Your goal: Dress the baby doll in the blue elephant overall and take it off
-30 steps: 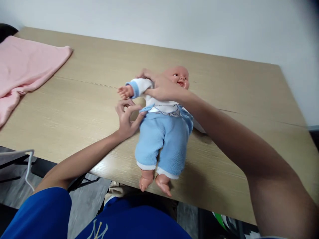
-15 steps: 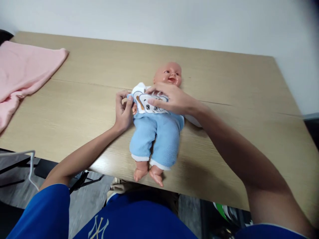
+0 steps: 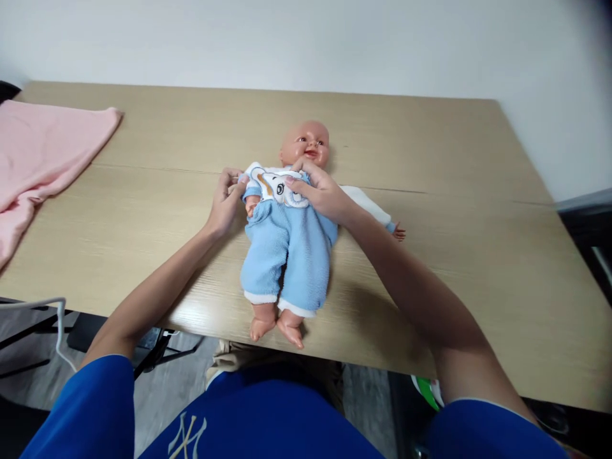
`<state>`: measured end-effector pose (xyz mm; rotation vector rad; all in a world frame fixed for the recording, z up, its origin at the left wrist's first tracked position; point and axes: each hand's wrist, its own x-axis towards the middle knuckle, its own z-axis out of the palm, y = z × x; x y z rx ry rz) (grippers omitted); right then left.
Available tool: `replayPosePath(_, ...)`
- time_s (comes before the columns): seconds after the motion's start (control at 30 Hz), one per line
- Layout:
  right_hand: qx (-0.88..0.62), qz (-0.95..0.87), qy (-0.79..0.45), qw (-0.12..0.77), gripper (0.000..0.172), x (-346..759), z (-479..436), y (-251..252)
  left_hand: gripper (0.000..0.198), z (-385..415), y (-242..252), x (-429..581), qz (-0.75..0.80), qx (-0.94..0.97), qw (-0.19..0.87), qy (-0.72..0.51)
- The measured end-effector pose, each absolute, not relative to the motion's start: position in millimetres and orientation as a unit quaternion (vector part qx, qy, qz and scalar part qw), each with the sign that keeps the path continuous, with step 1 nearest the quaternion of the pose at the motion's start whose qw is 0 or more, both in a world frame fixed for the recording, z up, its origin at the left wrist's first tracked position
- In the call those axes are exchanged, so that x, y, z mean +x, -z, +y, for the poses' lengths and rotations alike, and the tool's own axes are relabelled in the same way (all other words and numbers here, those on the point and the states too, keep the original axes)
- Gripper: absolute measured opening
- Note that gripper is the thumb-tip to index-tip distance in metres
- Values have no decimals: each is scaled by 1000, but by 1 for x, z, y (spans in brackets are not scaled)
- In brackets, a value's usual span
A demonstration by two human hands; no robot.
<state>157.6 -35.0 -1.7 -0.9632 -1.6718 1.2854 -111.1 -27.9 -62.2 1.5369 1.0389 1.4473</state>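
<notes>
Fingers point(image 3: 228, 185) of left hand point(image 3: 224, 205) are pinched on the baby doll point(image 3: 285, 236)'s sleeve cuff at 9 o'clock, right hand point(image 3: 321, 194) is closed on its white top approx. mid-table point(image 3: 430, 146); dressing judged underway, straightening probably needed.

pink cloth point(image 3: 45, 150) | wooden table point(image 3: 454, 191) | white cable point(image 3: 57, 319)

Light wooden table point(image 3: 454, 191) — doll point(image 3: 287, 242) lying face-up near its front edge, pink cloth point(image 3: 43, 153) far left
</notes>
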Motion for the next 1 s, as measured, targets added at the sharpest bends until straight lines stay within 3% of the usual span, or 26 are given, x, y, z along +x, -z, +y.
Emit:
replayPosePath(0.37, -340, -682, -510, 398, 52, 160, -30, 15, 71, 2, 68, -112, 398, 559, 505, -524)
replayPosePath(0.6, -360, -595, -571, 436, 52, 158, -27, 24, 71, 13, 73, -103, 392, 545, 534, -514)
replayPosePath(0.8, -390, -553, -582, 452, 56, 159, -23, 30, 68, 18, 75, -107, 376, 570, 497, -536)
replayPosePath(1.0, -375, -572, -581, 441, 54, 163, -22, 33, 75, 25, 71, -107, 379, 549, 566, -485)
